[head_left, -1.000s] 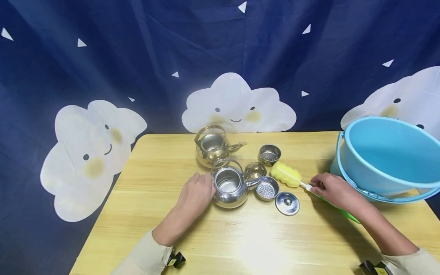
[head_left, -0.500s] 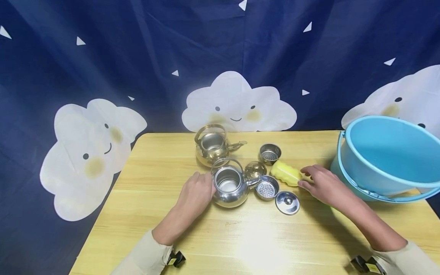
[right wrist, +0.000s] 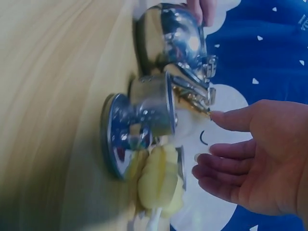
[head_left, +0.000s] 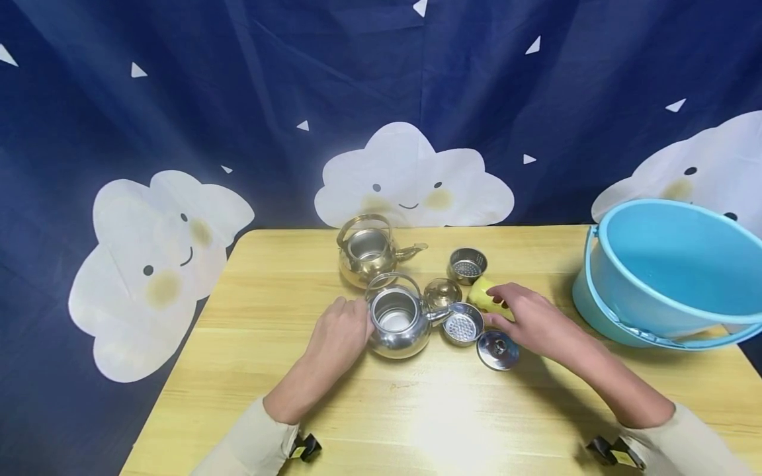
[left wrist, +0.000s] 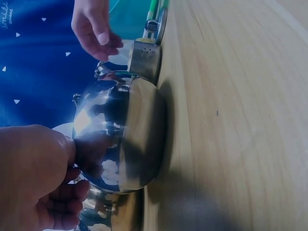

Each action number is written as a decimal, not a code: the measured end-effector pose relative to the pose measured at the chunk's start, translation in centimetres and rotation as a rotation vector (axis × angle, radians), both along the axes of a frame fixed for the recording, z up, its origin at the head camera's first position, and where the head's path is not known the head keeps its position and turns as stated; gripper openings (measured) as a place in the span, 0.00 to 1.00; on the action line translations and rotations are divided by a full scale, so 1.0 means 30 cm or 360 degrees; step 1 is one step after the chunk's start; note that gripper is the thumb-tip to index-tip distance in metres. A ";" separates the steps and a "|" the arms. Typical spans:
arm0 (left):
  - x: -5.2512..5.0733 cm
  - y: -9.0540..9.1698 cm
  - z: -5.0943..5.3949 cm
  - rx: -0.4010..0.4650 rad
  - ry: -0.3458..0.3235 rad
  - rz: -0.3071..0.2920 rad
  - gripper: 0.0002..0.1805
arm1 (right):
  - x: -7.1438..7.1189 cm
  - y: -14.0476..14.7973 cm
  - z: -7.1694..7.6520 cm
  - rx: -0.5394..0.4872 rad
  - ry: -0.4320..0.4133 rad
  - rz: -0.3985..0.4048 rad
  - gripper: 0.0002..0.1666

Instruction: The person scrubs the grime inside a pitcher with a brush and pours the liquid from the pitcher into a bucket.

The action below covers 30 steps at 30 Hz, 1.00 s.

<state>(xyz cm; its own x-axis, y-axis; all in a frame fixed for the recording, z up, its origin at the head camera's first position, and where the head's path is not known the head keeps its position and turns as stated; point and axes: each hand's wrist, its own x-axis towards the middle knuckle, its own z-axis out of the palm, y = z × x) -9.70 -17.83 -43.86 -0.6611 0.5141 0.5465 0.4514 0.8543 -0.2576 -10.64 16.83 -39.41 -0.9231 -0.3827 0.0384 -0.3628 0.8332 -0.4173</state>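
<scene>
My left hand (head_left: 340, 332) pinches the left side of a silver teapot (head_left: 400, 345), which stands lidless with its handle up. In the left wrist view, curled fingers lie against the shiny pot (left wrist: 120, 130); the exact grip is partly hidden. My right hand (head_left: 532, 318) hovers with spread thumb and fingers over a yellow sponge brush (head_left: 479, 295) and a silver lid (head_left: 493, 358), holding nothing. A silver strainer cup (head_left: 460, 328) sits by its thumb, under the teapot's spout. In the right wrist view the sponge head (right wrist: 159, 185) lies below the fingertips, apart from them.
A gold teapot (head_left: 362, 270) stands behind the silver one. Near it are a gold lid (head_left: 442, 293) and another strainer cup (head_left: 467, 266). A large blue bucket (head_left: 613, 307) occupies the right side of the wooden table (head_left: 268, 277); a cloud-patterned curtain hangs behind.
My right hand has let go of the brush's handle and moved left, past the sponge head, towards the strainer cup. The left hand and silver teapot have stayed put.
</scene>
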 end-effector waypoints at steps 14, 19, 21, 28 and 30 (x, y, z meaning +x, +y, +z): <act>-0.004 0.007 0.010 0.0002 0.0009 -0.0013 0.12 | -0.026 -0.091 -0.024 -0.0139 -0.0012 0.0213 0.25; -0.005 0.007 0.014 0.0008 0.0008 -0.0024 0.12 | -0.031 -0.122 -0.036 -0.0137 -0.0026 0.0262 0.25; -0.006 0.007 0.015 0.0007 0.0001 -0.0027 0.12 | -0.032 -0.132 -0.039 -0.0125 -0.0023 0.0266 0.26; -0.004 0.002 0.006 0.0031 -0.0024 -0.0034 0.13 | -0.040 -0.164 -0.045 -0.0126 0.0041 0.0320 0.22; -0.003 -0.001 0.001 0.0049 -0.0039 -0.0032 0.13 | -0.043 -0.171 -0.044 -0.0138 0.0039 0.0317 0.21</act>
